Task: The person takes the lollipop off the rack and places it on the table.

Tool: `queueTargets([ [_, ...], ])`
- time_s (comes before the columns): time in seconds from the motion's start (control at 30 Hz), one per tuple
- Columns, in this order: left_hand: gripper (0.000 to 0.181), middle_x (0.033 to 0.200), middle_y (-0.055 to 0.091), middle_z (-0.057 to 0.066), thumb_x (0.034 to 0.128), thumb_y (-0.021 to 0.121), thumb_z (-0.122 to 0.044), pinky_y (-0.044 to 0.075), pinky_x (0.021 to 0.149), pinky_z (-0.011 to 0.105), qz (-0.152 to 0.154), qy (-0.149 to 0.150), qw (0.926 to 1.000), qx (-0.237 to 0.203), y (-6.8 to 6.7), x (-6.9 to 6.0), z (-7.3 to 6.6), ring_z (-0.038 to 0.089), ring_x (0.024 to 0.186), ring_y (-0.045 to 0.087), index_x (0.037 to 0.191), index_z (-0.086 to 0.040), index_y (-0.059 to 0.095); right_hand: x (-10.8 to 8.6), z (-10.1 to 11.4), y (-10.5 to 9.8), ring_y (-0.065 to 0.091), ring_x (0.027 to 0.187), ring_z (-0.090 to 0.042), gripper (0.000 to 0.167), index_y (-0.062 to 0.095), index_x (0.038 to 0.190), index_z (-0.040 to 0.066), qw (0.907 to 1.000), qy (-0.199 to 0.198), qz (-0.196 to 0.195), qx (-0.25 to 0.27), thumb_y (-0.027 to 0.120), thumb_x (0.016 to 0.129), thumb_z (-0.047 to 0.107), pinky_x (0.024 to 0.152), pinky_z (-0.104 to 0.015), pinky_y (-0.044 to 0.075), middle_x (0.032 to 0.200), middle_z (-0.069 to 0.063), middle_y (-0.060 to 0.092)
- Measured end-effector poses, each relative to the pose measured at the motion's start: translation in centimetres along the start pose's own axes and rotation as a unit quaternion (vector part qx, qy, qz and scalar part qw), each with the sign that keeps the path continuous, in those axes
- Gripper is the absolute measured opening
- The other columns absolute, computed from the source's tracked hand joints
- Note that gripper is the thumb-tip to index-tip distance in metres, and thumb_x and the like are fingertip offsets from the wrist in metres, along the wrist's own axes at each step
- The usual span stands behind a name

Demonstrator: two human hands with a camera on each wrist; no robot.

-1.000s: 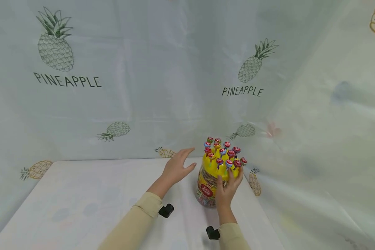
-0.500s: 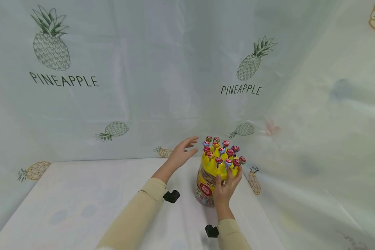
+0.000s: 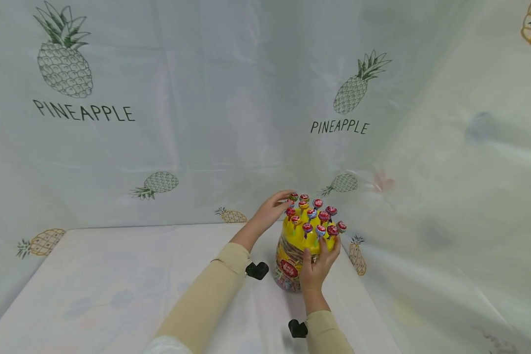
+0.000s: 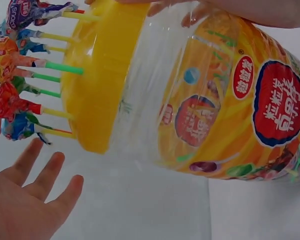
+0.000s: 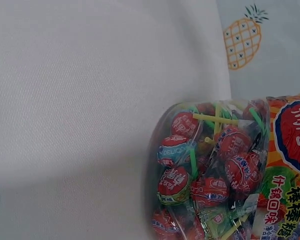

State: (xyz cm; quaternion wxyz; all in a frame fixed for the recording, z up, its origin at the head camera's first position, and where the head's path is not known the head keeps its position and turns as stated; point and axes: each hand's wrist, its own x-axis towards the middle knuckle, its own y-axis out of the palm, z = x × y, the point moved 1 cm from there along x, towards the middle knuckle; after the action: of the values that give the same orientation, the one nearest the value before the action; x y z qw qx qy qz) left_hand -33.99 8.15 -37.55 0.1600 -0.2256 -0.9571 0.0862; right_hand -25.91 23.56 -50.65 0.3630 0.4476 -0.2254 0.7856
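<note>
Right hand (image 3: 316,271), fingers clamped on lollipop jar (image 3: 289,268), near yellow lid (image 4: 102,85). Left hand (image 3: 267,215), fingers apart, beside lollipops (image 4: 9,102). Jar upright on counter (image 3: 128,270).

I am working in soft, diffuse light that is leaving pale glare on the backdrop (image 3: 247,123) and glinting off the jar (image 4: 190,100) and its yellow lid (image 4: 100,85). My right-wrist view is looking dim, faint shadow falling on the tablecloth (image 5: 85,95).
</note>
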Motion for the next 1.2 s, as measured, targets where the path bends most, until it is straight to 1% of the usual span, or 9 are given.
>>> queueTargets([
  [0.1,0.043,0.147,0.044,0.004,0.1038,0.048,-0.029,0.038,0.103,0.053,0.003,0.005,1.0000,-0.007,0.3,0.1,-0.3,0.029,0.128,0.047,0.145,-0.019,0.047,0.3,0.7,0.0,0.026,0.137,-0.040,0.051,0.048,0.128,0.006,0.9999,-0.002,-0.003,0.012,0.052,0.098,0.047,0.109,-0.045,0.028,0.152,-0.022,0.016],
  [0.2,0.043,0.147,0.044,0.001,0.1040,0.047,-0.031,0.038,0.104,0.052,0.003,0.004,1.0000,-0.007,0.6,0.1,0.0,0.026,0.129,0.047,0.145,-0.021,0.047,0.9,2.8,-0.7,0.024,0.138,-0.040,0.036,0.047,0.127,0.002,0.9994,0.015,0.013,0.028,0.059,0.097,0.017,0.110,-0.039,0.027,0.150,-0.030,0.015],
  [0.33,0.044,0.149,0.042,-0.002,0.1037,0.046,-0.036,0.036,0.105,0.052,0.006,0.003,1.0000,-0.001,0.5,0.4,0.6,0.025,0.132,0.044,0.146,-0.024,0.047,1.6,4.9,-1.7,0.019,0.141,-0.038,0.046,0.048,0.127,-0.002,0.9950,0.069,0.052,0.051,0.061,0.084,-0.010,0.111,-0.029,0.025,0.149,-0.034,0.012],
  [0.53,0.043,0.149,0.041,-0.002,0.1038,0.047,-0.035,0.035,0.106,0.051,0.008,-0.002,1.0000,-0.006,0.5,0.2,0.6,0.024,0.134,0.041,0.146,-0.023,0.047,1.7,5.5,-2.6,0.014,0.144,-0.038,0.038,0.054,0.127,-0.004,0.9869,0.127,0.063,0.076,0.059,0.090,-0.007,0.113,-0.027,0.020,0.155,-0.027,0.013],
  [0.7,0.040,0.149,0.042,-0.004,0.1035,0.048,-0.034,0.034,0.106,0.052,0.004,-0.008,0.9999,-0.009,0.9,0.1,0.5,0.025,0.134,0.041,0.143,-0.027,0.050,1.8,5.9,-3.8,0.021,0.138,-0.046,0.027,0.055,0.117,-0.010,0.9894,0.110,0.037,0.087,0.052,0.090,-0.012,0.112,-0.027,0.023,0.148,-0.032,0.023],
  [0.83,0.038,0.148,0.042,-0.005,0.1036,0.048,-0.034,0.034,0.106,0.052,-0.003,-0.016,0.9998,-0.007,1.1,0.1,0.5,0.024,0.135,0.040,0.141,-0.029,0.052,2.1,4.9,-4.6,0.022,0.135,-0.046,0.030,0.041,0.118,-0.019,0.9859,0.107,0.007,0.128,0.049,0.089,-0.014,0.115,-0.034,0.017,0.143,-0.035,0.024],
  [1.03,0.039,0.147,0.044,-0.005,0.1033,0.047,-0.036,0.034,0.107,0.051,-0.021,-0.018,0.9995,-0.011,1.0,0.3,0.6,0.023,0.132,0.043,0.140,-0.028,0.054,3.5,1.3,-4.4,0.017,0.142,-0.035,0.047,0.029,0.140,-0.011,0.9594,0.220,0.048,0.170,0.048,0.097,-0.005,0.116,-0.051,0.008,0.151,-0.022,0.022],
  [1.13,0.038,0.146,0.045,-0.005,0.1033,0.047,-0.037,0.034,0.106,0.051,-0.023,-0.017,0.9993,-0.024,1.0,0.4,0.5,0.022,0.129,0.047,0.140,-0.029,0.054,4.1,0.5,-4.3,0.018,0.143,-0.031,0.053,0.027,0.147,-0.001,0.9455,0.262,0.094,0.169,0.049,0.100,0.005,0.117,-0.046,0.011,0.152,-0.014,0.024],
  [1.2,0.037,0.145,0.046,-0.006,0.1033,0.047,-0.037,0.034,0.107,0.051,-0.026,-0.015,0.9990,-0.031,0.9,0.5,0.4,0.021,0.129,0.047,0.139,-0.031,0.054,4.5,0.2,-4.1,0.023,0.142,-0.029,0.054,0.028,0.150,0.003,0.9421,0.260,0.119,0.175,0.050,0.100,0.006,0.116,-0.039,0.017,0.150,-0.013,0.028],
])
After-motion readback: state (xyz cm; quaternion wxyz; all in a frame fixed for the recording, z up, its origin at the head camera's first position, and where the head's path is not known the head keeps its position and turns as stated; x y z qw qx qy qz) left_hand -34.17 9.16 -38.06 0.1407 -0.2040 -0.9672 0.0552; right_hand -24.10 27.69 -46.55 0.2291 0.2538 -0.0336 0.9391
